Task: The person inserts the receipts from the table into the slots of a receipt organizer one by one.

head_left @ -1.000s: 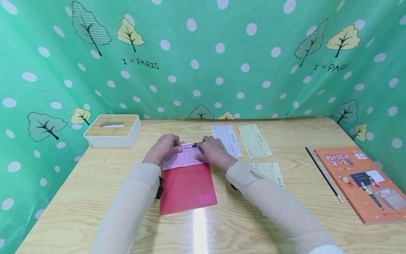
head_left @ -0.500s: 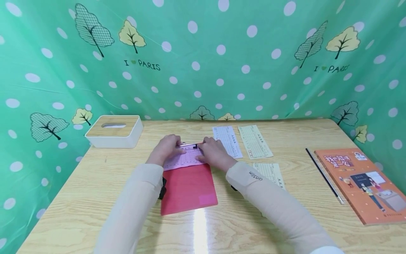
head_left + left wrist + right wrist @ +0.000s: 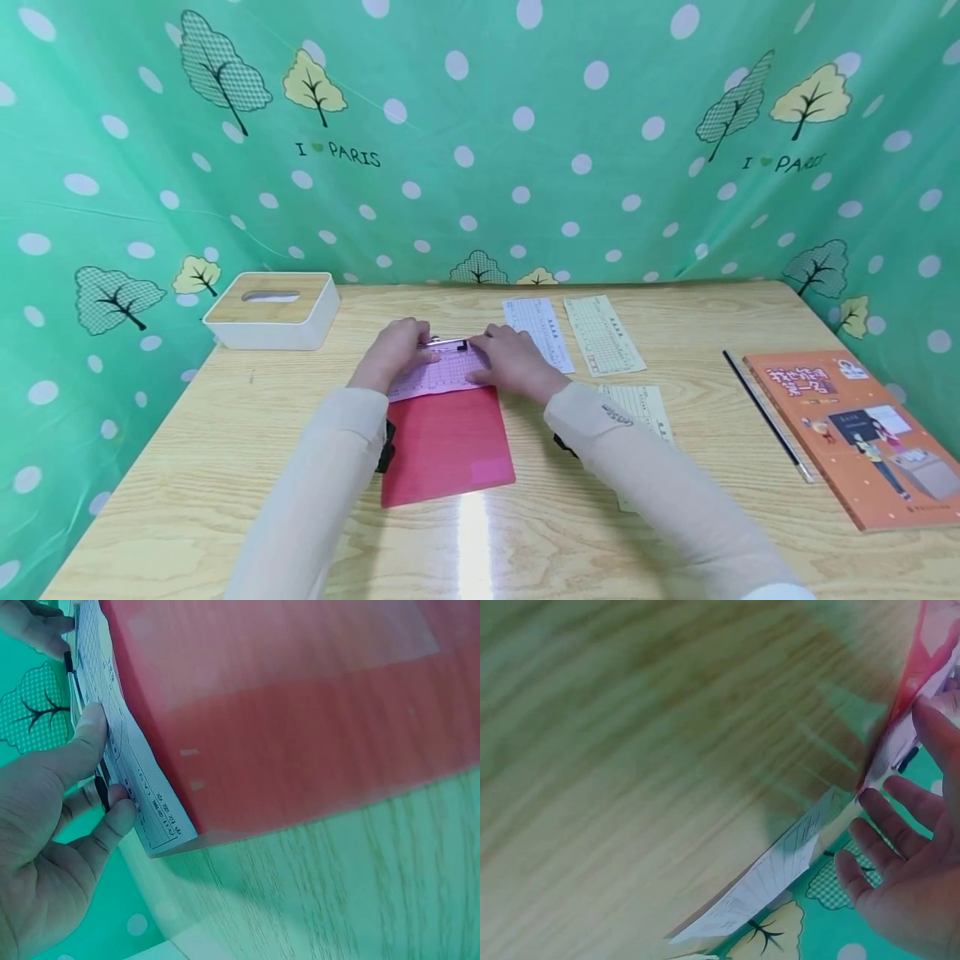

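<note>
A red clip folder (image 3: pixel 450 454) lies on the table in front of me, with a pink form (image 3: pixel 444 372) across its top end. Along that end runs a thin metal clip (image 3: pixel 448 341) with black tips. My left hand (image 3: pixel 395 354) grips the folder's top left; in the left wrist view its thumb (image 3: pixel 91 724) presses on the form while fingers curl round the edge by a black tip. My right hand (image 3: pixel 517 362) pinches the top right edge, thumb on the form. Its remaining fingers (image 3: pixel 885 825) spread loosely beyond the edge in the right wrist view.
Two paper forms, one white (image 3: pixel 540 333) and one pale green (image 3: pixel 603 333), lie at the back. Another green form (image 3: pixel 637 404) is partly under my right forearm. A tissue box (image 3: pixel 270 312) stands back left; a pencil (image 3: pixel 767 417) and an orange book (image 3: pixel 855 433) lie right.
My right hand has shifted slightly to the right, its thumb sliding over the form toward the right edge. The left hand, form and folder hold nearly the same place.
</note>
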Action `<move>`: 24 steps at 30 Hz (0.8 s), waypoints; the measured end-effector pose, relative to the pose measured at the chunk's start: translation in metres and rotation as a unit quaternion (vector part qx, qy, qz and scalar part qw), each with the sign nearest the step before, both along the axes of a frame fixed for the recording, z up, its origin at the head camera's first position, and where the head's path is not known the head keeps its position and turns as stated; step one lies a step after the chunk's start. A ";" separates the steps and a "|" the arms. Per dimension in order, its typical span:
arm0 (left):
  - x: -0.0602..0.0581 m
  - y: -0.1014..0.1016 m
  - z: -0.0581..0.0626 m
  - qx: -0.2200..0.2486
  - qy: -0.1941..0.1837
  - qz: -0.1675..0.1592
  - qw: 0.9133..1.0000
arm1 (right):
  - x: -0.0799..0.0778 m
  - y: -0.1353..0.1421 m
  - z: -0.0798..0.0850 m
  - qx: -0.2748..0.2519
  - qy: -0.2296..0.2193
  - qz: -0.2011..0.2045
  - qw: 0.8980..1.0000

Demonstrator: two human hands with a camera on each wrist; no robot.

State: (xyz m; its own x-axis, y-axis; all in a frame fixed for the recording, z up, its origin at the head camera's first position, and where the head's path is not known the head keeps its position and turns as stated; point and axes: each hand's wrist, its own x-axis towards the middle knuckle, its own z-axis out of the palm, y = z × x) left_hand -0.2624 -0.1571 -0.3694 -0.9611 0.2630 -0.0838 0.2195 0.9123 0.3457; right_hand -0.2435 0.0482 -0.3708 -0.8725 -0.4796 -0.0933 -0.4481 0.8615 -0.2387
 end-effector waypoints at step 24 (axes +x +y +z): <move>0.003 0.003 0.002 0.002 -0.015 0.019 1.000 | 0.043 0.102 0.038 -0.132 -0.005 0.009 0.991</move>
